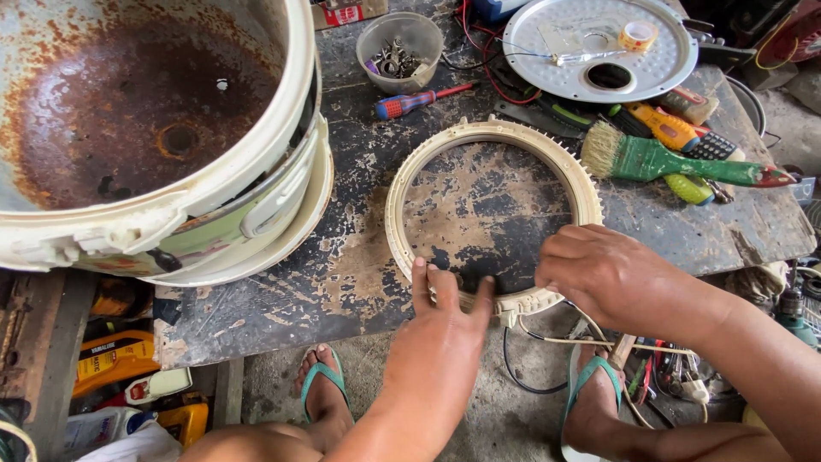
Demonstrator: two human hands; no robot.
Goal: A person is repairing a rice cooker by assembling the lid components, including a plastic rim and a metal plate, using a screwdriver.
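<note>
Both hands work the near edge of a cream plastic ring (410, 171) that lies flat on the scarred dark table (342, 274), close to its front edge. The left hand (449, 329) pinches the ring's rim, fingers over the top and thumb hooked on the inner side; the right hand (603, 274) is curled over the rim beside it, fingers folded under, so I cannot tell exactly what they grip (a thin pale wire (590, 340) trails from just below that spot toward the floor). To handle this well, the ring looks best kept flat against the table, with the left hand steadying it while the right works in small, even pressure, since the toothed outer edge seems brittle. As for containers: a small round clear tub (410, 38) at the far side holds a heap of little metal parts, a large rusted metal pot (128, 103) sits inside its white housing at the left with nothing in it but corrosion, and a round metal plate (658, 64) carries a roll of tape (638, 35).
</note>
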